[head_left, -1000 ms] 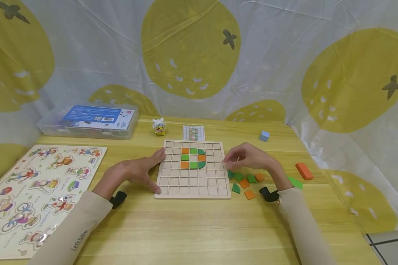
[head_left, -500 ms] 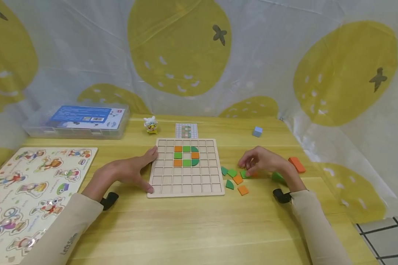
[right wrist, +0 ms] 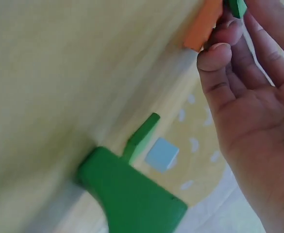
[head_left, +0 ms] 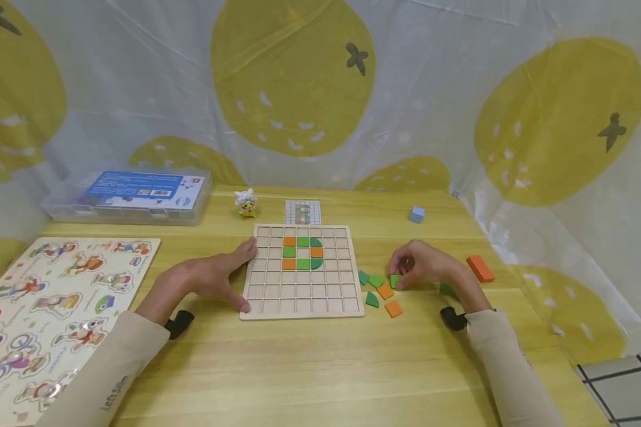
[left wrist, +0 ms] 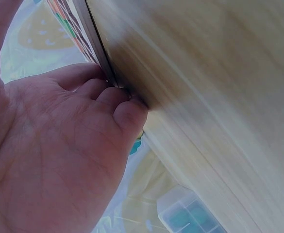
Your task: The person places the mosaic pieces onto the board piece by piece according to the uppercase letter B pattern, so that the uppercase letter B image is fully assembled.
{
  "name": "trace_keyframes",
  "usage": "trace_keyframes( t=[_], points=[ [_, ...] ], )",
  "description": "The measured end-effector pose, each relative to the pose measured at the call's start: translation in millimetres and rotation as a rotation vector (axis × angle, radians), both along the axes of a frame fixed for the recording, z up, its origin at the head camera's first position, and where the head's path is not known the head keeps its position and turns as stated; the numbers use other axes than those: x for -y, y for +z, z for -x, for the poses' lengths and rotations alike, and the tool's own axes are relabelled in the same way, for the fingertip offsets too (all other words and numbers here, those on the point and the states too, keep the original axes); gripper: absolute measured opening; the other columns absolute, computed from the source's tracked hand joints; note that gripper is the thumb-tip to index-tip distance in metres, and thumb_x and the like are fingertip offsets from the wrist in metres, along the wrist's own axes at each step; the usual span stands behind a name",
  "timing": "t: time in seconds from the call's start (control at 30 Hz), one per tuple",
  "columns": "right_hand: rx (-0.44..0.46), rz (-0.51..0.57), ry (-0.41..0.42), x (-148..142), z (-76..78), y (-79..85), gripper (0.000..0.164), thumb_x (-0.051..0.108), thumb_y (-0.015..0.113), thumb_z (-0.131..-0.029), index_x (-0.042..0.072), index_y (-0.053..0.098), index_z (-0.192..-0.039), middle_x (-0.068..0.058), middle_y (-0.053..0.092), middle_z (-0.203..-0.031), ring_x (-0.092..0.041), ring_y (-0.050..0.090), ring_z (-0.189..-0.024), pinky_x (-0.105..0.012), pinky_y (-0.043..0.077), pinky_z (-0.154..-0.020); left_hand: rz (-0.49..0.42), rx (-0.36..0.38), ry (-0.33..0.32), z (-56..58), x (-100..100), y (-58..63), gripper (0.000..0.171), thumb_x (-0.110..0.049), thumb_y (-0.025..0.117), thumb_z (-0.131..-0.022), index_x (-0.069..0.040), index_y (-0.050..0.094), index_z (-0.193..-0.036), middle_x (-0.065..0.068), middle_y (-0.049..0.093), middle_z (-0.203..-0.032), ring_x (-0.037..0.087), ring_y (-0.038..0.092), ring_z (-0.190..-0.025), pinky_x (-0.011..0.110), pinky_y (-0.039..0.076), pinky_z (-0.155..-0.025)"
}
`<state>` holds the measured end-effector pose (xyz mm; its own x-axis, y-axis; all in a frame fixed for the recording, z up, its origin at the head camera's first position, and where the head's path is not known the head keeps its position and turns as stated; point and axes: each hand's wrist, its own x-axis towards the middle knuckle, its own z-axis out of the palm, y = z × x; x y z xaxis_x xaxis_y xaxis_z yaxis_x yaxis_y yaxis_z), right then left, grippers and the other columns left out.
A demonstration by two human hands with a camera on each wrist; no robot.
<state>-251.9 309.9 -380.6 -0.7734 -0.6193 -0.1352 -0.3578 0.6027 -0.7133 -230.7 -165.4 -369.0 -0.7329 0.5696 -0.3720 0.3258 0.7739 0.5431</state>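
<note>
Away from the board's right edge, where it was a second ago, the right hand (head_left: pixel 424 264) has shifted to the loose tiles (head_left: pixel 386 291) on the counter (head_left: pixel 299 367); its thumb and fingers are curled together in a pinch on a green tile (head_left: pixel 394 281) just to the right of the board. The left hand (head_left: pixel 213 276) is spread wide, fingertips on the board's left edge and thumb at its near left corner. From the right wrist, the green tile shows at the fingertips, cut by the frame, above an orange piece (right wrist: pixel 203 25); that view also shows a large green block (right wrist: pixel 132 189) with a curved-in side, mostly hidden by the wrist from the head. From the left wrist, the bent fingers meet the board's rim, and a clear compartmented box (left wrist: pixel 188 211) appears low down. The board (head_left: pixel 299 293) looks about square, so no long axis stands out; its near edge runs left to right. How the green tile is turned cannot be told. Pale wood with raised grid lines, the board carries orange and green squares (head_left: pixel 302 241) and two dark green quarter-rounds (head_left: pixel 317 263), their curves facing right, ringed around one bare cell.
</note>
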Motion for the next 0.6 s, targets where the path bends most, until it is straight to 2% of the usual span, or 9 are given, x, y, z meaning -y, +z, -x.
trace_keyframes(
  t=[0.17, 0.3, 0.4, 0.5, 0.6],
  points=[
    [-0.049, 0.084, 0.003, 25.2, 4.0, 8.8, 0.005, 0.001, 0.084, -0.093, 0.002, 0.080, -0.097, -0.008, 0.074, -0.082, -0.025, 0.060, -0.066, -0.030, 0.054, -0.062, 0.010, -0.002, 0.000, -0.4, 0.4, 0.4, 0.133, -0.050, 0.092, -0.083, -0.001, 0.006, -0.172, 0.022, -0.009, -0.179, 0.046, 0.010, -0.164, 0.065, 0.018, -0.129],
    [-0.013, 0.155, 0.026, 77.7, 8.4, 15.4, 0.004, 0.002, 0.079, -0.097, -0.001, 0.081, -0.100, -0.011, 0.074, -0.080, -0.031, 0.060, -0.061, -0.035, 0.056, -0.059, 0.022, -0.002, 0.002, 0.1, 1.7, 0.7, 0.132, -0.049, 0.092, -0.084, -0.003, 0.007, -0.173, 0.021, -0.010, -0.180, 0.046, 0.009, -0.165, 0.065, 0.018, -0.129],
    [0.038, 0.192, 0.036, 121.7, 10.4, 15.3, 0.007, 0.002, 0.078, -0.098, -0.002, 0.081, -0.103, -0.010, 0.077, -0.085, -0.031, 0.068, -0.067, -0.037, 0.062, -0.066, 0.021, 0.001, 0.009, 0.1, 1.2, 0.1, 0.132, -0.049, 0.093, -0.083, -0.003, 0.007, -0.173, 0.021, -0.010, -0.180, 0.045, 0.007, -0.165, 0.064, 0.017, -0.129],
    [0.066, 0.199, 0.042, 157.4, 9.7, 11.5, 0.009, 0.002, 0.076, -0.100, -0.003, 0.081, -0.105, -0.010, 0.079, -0.086, -0.032, 0.074, -0.072, -0.040, 0.065, -0.072, 0.018, 0.003, 0.013, 0.3, -0.5, -1.5, 0.132, -0.049, 0.093, -0.083, -0.003, 0.008, -0.173, 0.020, -0.010, -0.180, 0.043, 0.005, -0.166, 0.063, 0.016, -0.130],
    [0.045, 0.180, 0.035, 179.7, 7.0, 6.4, 0.009, 0.000, 0.075, -0.100, -0.003, 0.082, -0.104, -0.010, 0.078, -0.080, -0.028, 0.075, -0.070, -0.037, 0.065, -0.072, 0.017, -0.004, 0.010, 0.2, -1.3, -3.3, 0.133, -0.049, 0.093, -0.082, -0.001, 0.008, -0.172, 0.021, -0.009, -0.180, 0.043, 0.005, -0.166, 0.063, 0.016, -0.130]
  ],
)
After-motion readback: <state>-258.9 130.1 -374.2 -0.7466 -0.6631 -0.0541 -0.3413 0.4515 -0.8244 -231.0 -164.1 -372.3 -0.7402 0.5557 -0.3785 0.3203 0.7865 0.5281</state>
